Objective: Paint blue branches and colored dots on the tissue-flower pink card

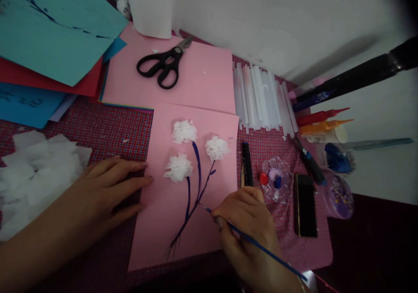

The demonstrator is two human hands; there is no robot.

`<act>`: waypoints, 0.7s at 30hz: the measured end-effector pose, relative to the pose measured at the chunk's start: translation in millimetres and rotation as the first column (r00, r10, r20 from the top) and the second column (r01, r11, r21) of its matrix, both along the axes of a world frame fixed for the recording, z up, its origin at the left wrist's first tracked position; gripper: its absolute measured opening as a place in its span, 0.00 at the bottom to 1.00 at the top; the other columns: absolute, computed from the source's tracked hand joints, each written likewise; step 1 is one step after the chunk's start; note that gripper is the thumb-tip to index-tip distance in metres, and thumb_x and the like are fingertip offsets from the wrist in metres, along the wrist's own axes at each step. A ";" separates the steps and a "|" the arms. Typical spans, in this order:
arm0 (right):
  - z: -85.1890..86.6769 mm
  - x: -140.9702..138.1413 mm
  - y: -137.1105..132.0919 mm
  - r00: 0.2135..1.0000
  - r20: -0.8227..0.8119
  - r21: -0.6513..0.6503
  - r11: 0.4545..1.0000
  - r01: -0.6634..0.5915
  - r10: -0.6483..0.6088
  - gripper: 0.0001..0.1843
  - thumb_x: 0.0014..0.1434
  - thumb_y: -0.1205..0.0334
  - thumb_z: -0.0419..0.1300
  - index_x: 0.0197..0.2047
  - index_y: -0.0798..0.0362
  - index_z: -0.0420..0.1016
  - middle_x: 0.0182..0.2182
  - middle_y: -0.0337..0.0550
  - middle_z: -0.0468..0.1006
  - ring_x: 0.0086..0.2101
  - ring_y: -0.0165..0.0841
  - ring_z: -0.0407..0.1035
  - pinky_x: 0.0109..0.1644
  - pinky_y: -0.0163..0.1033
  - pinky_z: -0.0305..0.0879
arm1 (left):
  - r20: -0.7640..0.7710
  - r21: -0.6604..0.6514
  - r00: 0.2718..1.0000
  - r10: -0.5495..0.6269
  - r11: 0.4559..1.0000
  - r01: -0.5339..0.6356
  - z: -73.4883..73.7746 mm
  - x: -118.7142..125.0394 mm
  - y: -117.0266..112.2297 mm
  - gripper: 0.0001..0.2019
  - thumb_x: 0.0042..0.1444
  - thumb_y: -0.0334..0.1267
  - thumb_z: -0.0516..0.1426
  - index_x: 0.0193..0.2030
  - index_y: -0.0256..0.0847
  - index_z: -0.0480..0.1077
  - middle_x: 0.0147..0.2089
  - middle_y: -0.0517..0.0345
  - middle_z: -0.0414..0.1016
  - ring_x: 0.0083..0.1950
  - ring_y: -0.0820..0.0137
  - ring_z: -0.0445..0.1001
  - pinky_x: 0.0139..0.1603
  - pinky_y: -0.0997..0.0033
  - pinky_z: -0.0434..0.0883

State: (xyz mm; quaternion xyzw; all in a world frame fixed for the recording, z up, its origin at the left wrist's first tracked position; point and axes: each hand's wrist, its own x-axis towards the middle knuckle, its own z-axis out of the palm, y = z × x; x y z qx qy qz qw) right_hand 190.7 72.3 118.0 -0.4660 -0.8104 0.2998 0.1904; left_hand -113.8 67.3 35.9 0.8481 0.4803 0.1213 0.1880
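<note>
Pinching the brush (257,244) in the right hand (248,227), tip at the stem (192,210); resting the left hand (101,193), fingers apart, on the sheet's (173,201) edge; best to stroke lightly.

The checked tablecloth (107,129) carries a painted pink sheet (170,201), a black pen (247,164) and, seemingly, translucent glue sticks (257,96).

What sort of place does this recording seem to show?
Likely an art or craft workspace, though I can't tell whether home or classroom. The right hand holds a paintbrush over a pink sheet, with scissors and a clear paint palette nearby.
</note>
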 end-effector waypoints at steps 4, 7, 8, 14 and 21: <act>5.8 -1.0 0.0 0.997 -0.047 -0.033 0.997 -0.071 0.069 0.11 0.55 0.77 0.54 0.33 0.52 0.71 0.24 0.34 0.75 0.27 0.29 0.68 0.40 0.43 0.55 | 0.021 0.012 1.000 0.009 1.000 -0.009 -0.7 0.8 -0.2 0.16 0.63 0.50 0.52 0.54 0.54 0.70 0.57 0.58 0.68 0.54 0.56 0.66 0.55 0.55 0.61; 6.1 5.3 2.0 0.997 -0.072 -0.008 1.000 -0.026 0.025 0.11 0.56 0.76 0.53 0.35 0.52 0.72 0.26 0.35 0.76 0.29 0.30 0.70 0.41 0.44 0.55 | 0.022 0.010 1.000 0.019 1.000 -0.019 -1.0 0.9 -0.3 0.16 0.63 0.50 0.52 0.55 0.55 0.70 0.57 0.59 0.69 0.54 0.56 0.66 0.55 0.54 0.61; 4.9 7.9 3.0 0.998 -0.064 0.013 1.000 0.010 -0.009 0.11 0.57 0.76 0.53 0.36 0.52 0.72 0.26 0.36 0.77 0.30 0.31 0.71 0.41 0.45 0.55 | 0.020 0.007 1.000 0.023 1.000 -0.023 -1.2 0.6 -0.4 0.16 0.63 0.50 0.52 0.55 0.56 0.70 0.57 0.59 0.69 0.54 0.56 0.66 0.55 0.54 0.62; -7.2 12.6 9.3 0.996 -0.032 0.068 0.994 0.087 -0.085 0.10 0.60 0.74 0.54 0.37 0.51 0.72 0.28 0.36 0.77 0.32 0.32 0.71 0.42 0.46 0.54 | 0.001 -0.010 1.000 0.019 1.000 -0.019 -3.1 -1.8 -1.7 0.16 0.63 0.51 0.51 0.55 0.57 0.70 0.58 0.60 0.69 0.55 0.56 0.67 0.58 0.52 0.61; -6.9 8.5 6.8 1.000 -0.010 -0.032 0.999 0.011 -0.012 0.09 0.58 0.74 0.54 0.35 0.52 0.72 0.26 0.36 0.75 0.30 0.31 0.69 0.43 0.45 0.55 | 0.022 0.010 0.999 0.024 1.000 -0.025 -2.0 -0.4 -1.0 0.16 0.63 0.51 0.51 0.55 0.57 0.69 0.57 0.58 0.69 0.56 0.56 0.67 0.57 0.52 0.62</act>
